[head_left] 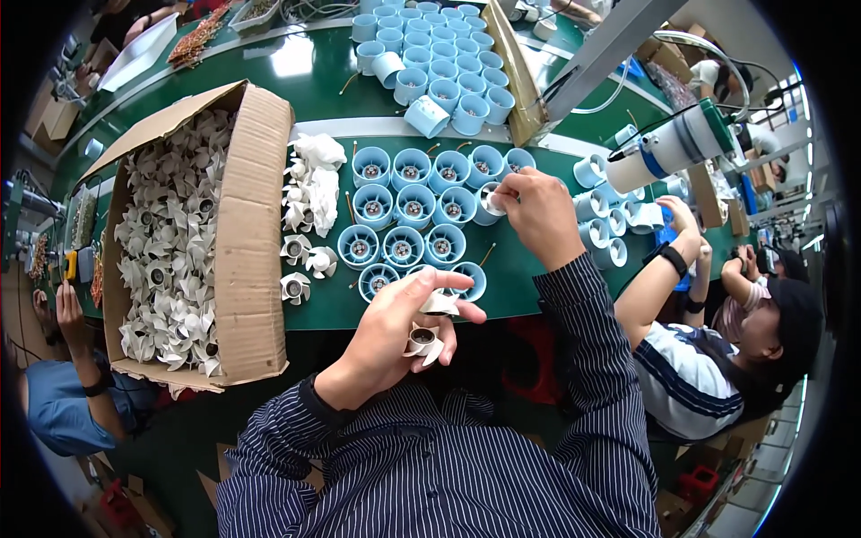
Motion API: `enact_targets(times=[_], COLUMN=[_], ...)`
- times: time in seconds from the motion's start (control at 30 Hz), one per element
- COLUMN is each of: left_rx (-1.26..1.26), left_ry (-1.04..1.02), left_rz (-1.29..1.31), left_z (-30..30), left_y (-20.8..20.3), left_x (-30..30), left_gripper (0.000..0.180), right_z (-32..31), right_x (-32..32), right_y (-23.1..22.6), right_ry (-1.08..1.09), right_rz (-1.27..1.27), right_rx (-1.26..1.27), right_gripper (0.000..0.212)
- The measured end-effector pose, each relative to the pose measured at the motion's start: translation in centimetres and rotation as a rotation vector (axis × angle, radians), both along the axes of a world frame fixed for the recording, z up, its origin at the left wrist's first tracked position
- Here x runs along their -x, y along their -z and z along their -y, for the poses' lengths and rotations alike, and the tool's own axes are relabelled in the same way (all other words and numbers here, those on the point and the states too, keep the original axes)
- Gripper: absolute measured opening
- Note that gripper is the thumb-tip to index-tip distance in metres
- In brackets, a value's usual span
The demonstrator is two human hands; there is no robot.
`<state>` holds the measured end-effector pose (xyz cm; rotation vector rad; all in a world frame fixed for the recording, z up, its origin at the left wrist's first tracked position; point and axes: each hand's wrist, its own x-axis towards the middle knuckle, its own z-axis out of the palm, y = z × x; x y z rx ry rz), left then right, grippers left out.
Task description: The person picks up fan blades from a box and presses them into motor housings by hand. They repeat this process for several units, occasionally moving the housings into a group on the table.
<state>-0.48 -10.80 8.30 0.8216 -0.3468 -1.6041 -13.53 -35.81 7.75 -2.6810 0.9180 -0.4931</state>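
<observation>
My left hand (384, 323) is closed around small white fan impellers, its palm turned up near the table's front edge. One impeller (423, 346) shows its dark hub, and a second impeller (439, 304) sits between the fingers. At the right side of the rows, my right hand (545, 215) pinches a white impeller (488, 201) in the mouth of a light-blue round housing. More blue housings (413, 213) stand upright around it, with motors and short wires visible inside. Several loose impellers (294, 287) lie left of the rows.
A cardboard box (253, 242) full of white impellers stands at the left, beside a crumpled white bag (320, 152). Farther back are many blue housings (443, 92). A metal post (601, 58) rises at the right. A co-worker's arm (659, 269) is close on the right.
</observation>
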Motion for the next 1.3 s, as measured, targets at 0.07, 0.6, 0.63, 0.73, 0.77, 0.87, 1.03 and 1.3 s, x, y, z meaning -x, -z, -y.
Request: enact_targets(times=[0.07, 0.6, 0.63, 0.73, 0.77, 0.87, 1.03, 1.3], left_rx=[0.012, 0.116, 0.135, 0.201, 0.238, 0.281, 0.171, 0.196], left_ry=[0.016, -0.092, -0.082, -0.110, -0.153, -0.205, -0.132, 0.052], left_rz=[-0.043, 0.386, 0.465, 0.718, 0.895, 1.088, 0.942, 0.604], left_z=[0.0, -0.1, 0.1, 0.5, 0.5, 0.8, 0.5, -0.8], left_y=[0.5, -0.5, -0.4, -0.4, -0.4, -0.2, -1.1, -0.1], left_x=[-0.1, 0.6, 0.7, 1.1, 1.3, 1.5, 0.9, 0.6], left_gripper=[0.054, 0.040, 0.042, 0.049, 0.053, 0.060, 0.064, 0.056], right_z=[0.0, -6.8, -7.5, -8.8, -8.8, -8.3, -5.3, 8.3], right_x=[0.0, 1.8, 2.5, 3.2, 3.3, 3.7, 3.0, 2.0], right_y=[0.0, -7.1, -7.6, -7.3, -7.2, -7.0, -6.1, 2.5], right_ry=[-0.009, -0.134, -0.210, -0.242, -0.264, -0.319, -0.221, 0.168], right_rz=[0.010, 0.210, 0.205, 0.130, 0.091, 0.072, 0.159, 0.186], right_rx=[0.006, -0.679, -0.926, -0.954, -0.973, -0.935, -0.453, -0.056], right_gripper=[0.012, 0.014, 0.015, 0.016, 0.016, 0.014, 0.013, 0.020])
